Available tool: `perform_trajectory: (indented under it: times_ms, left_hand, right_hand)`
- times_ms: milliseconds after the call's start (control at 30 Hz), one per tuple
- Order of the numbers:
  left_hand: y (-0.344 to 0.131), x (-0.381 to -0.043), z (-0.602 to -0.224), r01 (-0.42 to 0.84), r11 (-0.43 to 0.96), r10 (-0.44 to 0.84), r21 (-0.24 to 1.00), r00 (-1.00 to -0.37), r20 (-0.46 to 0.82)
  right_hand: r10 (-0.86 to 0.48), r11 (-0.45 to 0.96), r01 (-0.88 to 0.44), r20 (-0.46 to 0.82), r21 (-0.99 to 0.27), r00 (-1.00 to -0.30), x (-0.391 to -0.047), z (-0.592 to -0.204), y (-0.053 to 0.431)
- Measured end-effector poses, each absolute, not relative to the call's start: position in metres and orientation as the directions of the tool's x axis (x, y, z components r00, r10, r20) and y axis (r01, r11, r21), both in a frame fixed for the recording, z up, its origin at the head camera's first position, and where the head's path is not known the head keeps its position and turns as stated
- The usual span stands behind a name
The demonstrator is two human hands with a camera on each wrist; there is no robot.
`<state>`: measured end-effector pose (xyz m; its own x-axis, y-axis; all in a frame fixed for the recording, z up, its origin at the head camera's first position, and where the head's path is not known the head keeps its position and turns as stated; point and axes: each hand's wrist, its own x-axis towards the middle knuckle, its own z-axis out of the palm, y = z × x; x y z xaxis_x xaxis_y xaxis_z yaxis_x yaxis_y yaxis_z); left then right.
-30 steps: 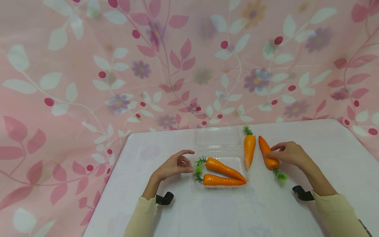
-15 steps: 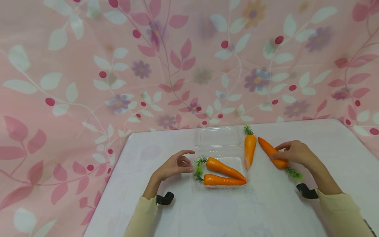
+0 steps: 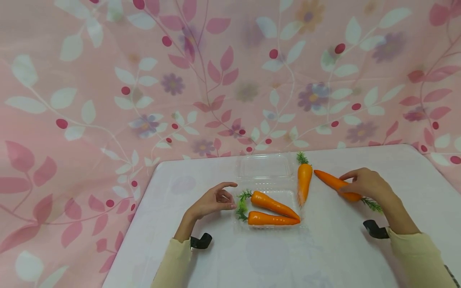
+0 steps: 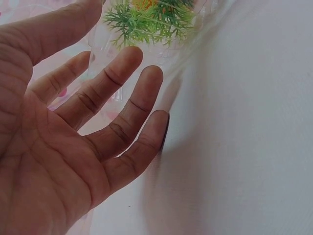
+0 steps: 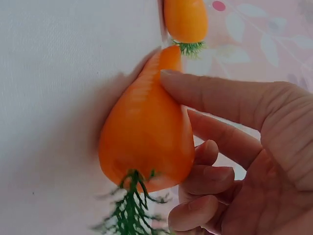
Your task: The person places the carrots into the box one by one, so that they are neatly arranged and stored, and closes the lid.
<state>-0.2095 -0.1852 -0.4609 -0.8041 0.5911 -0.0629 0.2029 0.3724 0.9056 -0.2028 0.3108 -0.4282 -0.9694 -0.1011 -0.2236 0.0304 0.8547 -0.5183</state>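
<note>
My right hand (image 3: pixel 367 185) pinches an orange carrot (image 3: pixel 333 182) between thumb and fingers, its tip toward the left and its green top toward the wrist. In the right wrist view the carrot (image 5: pixel 146 127) shows its broad end and dark green leaves. My left hand (image 3: pixel 212 202) hovers at the left side of a clear plastic clamshell box (image 3: pixel 263 227), fingers loosely bent and holding nothing. Two carrots lie in the box, an upper carrot (image 3: pixel 271 203) and a lower carrot (image 3: pixel 270 219), leaves to the left. Their green leaves (image 4: pixel 146 22) appear beyond my left fingers.
The box's clear lid (image 3: pixel 264 167) lies folded back behind it. Another carrot (image 3: pixel 304 180) lies on the white table (image 3: pixel 273 260) just right of the box, leaves pointing away. A pink floral cloth (image 3: pixel 230 80) hangs behind the table.
The right hand has moved right, turning the carrot from steep to more level, with its leafy end swinging right. The left hand and the boxed carrots have stayed put.
</note>
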Motion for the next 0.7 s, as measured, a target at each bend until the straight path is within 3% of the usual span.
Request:
perform_trajectory:
  times_ms: [700]
  left_hand:
    - [-0.184, -0.209, -0.460, 0.187, 0.375, 0.583, 0.908, -0.809, -0.074]
  right_hand:
    - [-0.147, 0.810, -0.021, -0.167, -0.586, -0.975, -0.208, -0.436, 0.321]
